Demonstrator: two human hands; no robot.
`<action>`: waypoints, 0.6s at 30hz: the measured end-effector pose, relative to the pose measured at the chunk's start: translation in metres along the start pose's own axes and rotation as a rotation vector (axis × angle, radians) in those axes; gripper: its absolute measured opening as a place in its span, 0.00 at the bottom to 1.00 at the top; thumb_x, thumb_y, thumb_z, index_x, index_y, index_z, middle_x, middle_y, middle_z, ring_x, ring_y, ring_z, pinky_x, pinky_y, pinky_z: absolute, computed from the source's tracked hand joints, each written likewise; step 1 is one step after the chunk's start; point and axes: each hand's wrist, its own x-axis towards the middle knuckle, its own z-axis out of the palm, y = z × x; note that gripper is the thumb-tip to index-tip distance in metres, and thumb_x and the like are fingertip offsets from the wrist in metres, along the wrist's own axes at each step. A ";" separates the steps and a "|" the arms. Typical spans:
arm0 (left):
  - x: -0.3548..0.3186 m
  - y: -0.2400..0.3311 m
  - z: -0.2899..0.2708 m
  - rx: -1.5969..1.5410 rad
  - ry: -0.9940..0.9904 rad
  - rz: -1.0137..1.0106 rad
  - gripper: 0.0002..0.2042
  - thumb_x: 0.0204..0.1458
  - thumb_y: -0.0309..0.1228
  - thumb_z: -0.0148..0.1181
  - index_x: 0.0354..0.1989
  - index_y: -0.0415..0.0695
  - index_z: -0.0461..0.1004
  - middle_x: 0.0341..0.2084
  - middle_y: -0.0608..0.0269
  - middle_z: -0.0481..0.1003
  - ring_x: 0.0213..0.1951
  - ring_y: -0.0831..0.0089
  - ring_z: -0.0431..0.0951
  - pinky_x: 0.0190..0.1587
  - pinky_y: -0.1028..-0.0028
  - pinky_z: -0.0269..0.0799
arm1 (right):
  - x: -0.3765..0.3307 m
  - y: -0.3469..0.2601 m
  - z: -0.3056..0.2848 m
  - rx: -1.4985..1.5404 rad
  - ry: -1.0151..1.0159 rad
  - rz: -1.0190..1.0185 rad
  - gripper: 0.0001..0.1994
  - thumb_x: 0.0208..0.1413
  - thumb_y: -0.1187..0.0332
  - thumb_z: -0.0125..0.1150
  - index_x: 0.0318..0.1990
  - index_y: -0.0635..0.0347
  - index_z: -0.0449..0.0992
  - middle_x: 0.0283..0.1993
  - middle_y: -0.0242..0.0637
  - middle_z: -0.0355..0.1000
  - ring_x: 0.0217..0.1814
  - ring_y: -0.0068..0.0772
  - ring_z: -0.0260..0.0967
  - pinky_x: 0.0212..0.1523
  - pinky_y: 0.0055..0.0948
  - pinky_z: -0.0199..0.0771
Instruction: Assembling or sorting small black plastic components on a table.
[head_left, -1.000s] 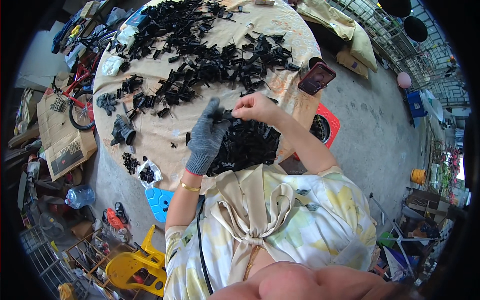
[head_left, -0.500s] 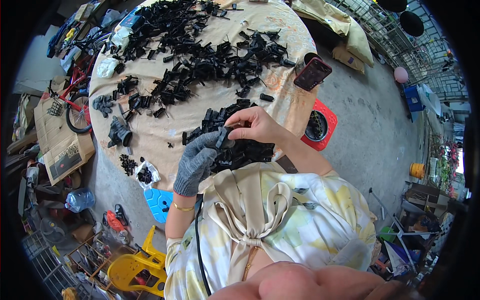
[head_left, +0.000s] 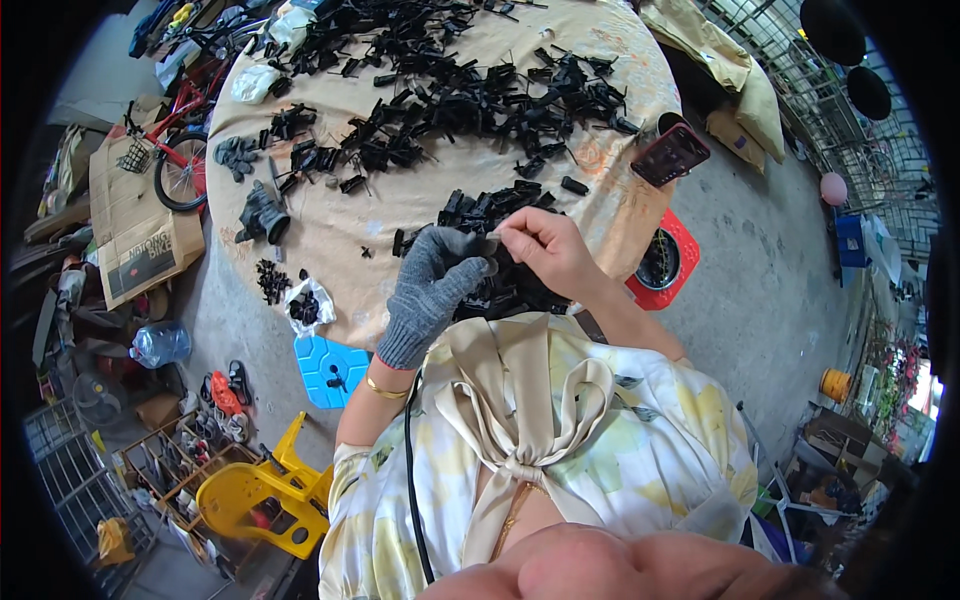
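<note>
My left hand (head_left: 432, 290), in a grey knitted glove, is closed with thumb and fingers around a small black plastic part (head_left: 487, 246) that its fingers mostly cover. Bare, my right hand (head_left: 552, 252) pinches at the end of that part. Whatever sits between its fingertips is too small to make out. Both hands are over a near heap of black plastic parts (head_left: 535, 288) at the table's front edge. Farther back spreads a larger pile of black parts with thin stems (head_left: 450, 110).
The round table has a beige cloth (head_left: 345, 225). On its left lie a grey glove (head_left: 237, 157), a dark glove (head_left: 263, 214) and a white bag (head_left: 325, 308) with small black pieces. A phone (head_left: 672, 155) stands at the right edge. Stools, red (head_left: 690, 250) and blue (head_left: 318, 372), flank the table.
The view has shifted, so the table sits further right. My left hand has turned, its fingers now covering more of the black part. My right fingertips remain at the part's end.
</note>
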 end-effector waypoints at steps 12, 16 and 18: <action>-0.003 -0.006 -0.001 0.188 0.120 0.124 0.18 0.46 0.21 0.59 0.47 0.38 0.66 0.44 0.61 0.69 0.45 0.76 0.69 0.49 0.76 0.66 | -0.003 -0.007 0.014 -0.059 -0.055 0.022 0.06 0.54 0.71 0.53 0.31 0.66 0.72 0.19 0.31 0.68 0.21 0.16 0.64 0.23 0.18 0.65; -0.006 -0.008 0.003 0.263 0.157 0.179 0.15 0.46 0.21 0.59 0.44 0.37 0.68 0.43 0.60 0.70 0.44 0.75 0.70 0.49 0.76 0.66 | -0.003 -0.009 0.016 -0.065 -0.030 0.024 0.06 0.53 0.72 0.53 0.31 0.66 0.72 0.18 0.32 0.68 0.20 0.17 0.64 0.22 0.18 0.64; -0.007 -0.009 0.004 0.270 0.181 0.159 0.14 0.46 0.21 0.59 0.43 0.37 0.68 0.42 0.60 0.71 0.43 0.75 0.71 0.49 0.76 0.66 | -0.004 -0.010 0.017 -0.075 -0.025 0.017 0.06 0.53 0.72 0.53 0.30 0.66 0.72 0.17 0.32 0.68 0.19 0.17 0.64 0.22 0.18 0.64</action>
